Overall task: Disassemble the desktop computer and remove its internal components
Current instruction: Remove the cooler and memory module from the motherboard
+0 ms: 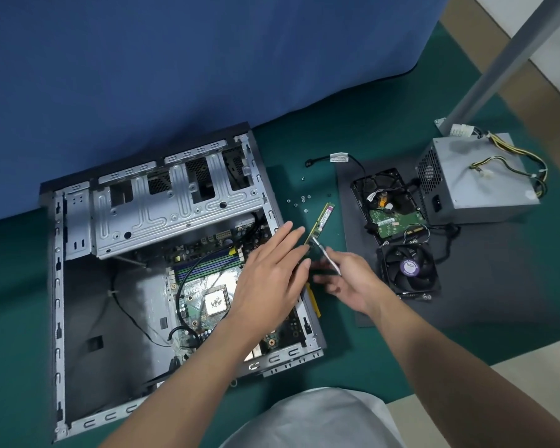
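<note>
The open desktop case (pixel 78 221) lies flat on a green mat, with its motherboard (pixel 207 266) and bare CPU (pixel 216 302) exposed. My left hand (pixel 272 273) reaches over the board's right side with its fingers straight. Its fingertips meet the lower end of a green RAM stick (pixel 324 218) that sticks up just outside the case's right wall. My right hand (pixel 353 282) grips a thin silver-shafted tool (pixel 328 258) whose tip touches the same end of the stick. I cannot tell what bears the stick's weight.
On a dark mat (pixel 498 270) to the right lie a hard drive (pixel 388 202), a cooling fan (pixel 408 270) and a grey power supply (pixel 479 179). Several loose screws (pixel 303 200) and a black cable (pixel 340 156) lie between. A yellow tool (pixel 314 302) lies beside the case. A metal pole (pixel 498 66) rises at back right.
</note>
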A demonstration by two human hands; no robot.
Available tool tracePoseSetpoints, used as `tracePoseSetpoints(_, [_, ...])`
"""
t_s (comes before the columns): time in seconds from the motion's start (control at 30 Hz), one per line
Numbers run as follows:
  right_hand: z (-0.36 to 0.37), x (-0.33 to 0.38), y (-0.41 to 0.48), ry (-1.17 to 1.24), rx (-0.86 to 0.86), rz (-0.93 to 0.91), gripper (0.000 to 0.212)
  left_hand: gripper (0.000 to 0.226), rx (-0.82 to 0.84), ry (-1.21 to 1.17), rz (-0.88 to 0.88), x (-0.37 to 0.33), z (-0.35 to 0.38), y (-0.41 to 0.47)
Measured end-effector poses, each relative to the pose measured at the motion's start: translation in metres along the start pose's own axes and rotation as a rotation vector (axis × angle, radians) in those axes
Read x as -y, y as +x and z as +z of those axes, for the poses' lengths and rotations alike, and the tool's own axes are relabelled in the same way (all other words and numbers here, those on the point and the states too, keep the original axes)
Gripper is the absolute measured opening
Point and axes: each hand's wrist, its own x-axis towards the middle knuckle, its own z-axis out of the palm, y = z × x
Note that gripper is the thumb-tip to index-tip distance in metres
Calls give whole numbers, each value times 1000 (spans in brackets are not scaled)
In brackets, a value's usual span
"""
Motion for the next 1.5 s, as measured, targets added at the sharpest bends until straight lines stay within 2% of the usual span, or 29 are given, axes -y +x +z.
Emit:
tracePoseSetpoints(0.13, [-5, 27, -17, -38, -6, -129, 22, 47, 22, 66, 8, 8, -7, 1])
tracePoseSetpoints(0.33, [21, 65, -65, -103, 69, -465, 12, 56, -13, 287, -277, 71, -42, 3])
tracePoseSetpoints(0.4, [39, 68, -81, -161, 93, -537, 5, 59, 43, 328, -349, 98, -56, -1])
tracePoseSetpoints(0.5, [70, 62, -98, -289, 55, -615, 6, 61, 142, 352, -403, 133, -72, -12])
tracePoseSetpoints(0.77, [143, 5, -72, -757, -134, -671, 4, 52, 238, 334, -228, 174, -97, -15])
tracePoseSetpoints(0.9, [162, -11, -34, -880, -277, -663, 10, 57, 382, 225, -229, 189, -107, -6])
tracePoseSetpoints(1.03, [171, -6, -2, -893, -417, -662, 14, 55, 513, 108, -249, 195, -111, 5])
tracePoseSetpoints(1.13, [176, -2, 10, -1056, -518, -674, 18, 54, 554, 54, -256, 199, -112, 8])
tracePoseSetpoints(1.3, [187, 2, 21, -1152, -548, -557, 32, 54, 581, 18, -261, 203, -108, 10])
tracePoseSetpoints(1.43, [190, 1, 27, -1124, -536, -469, 19, 54, 578, 17, -263, 204, -107, 10])
tracePoseSetpoints(1.5, [190, 1, 29, -1099, -529, -429, 21, 54, 575, 15, -267, 204, -108, 10])
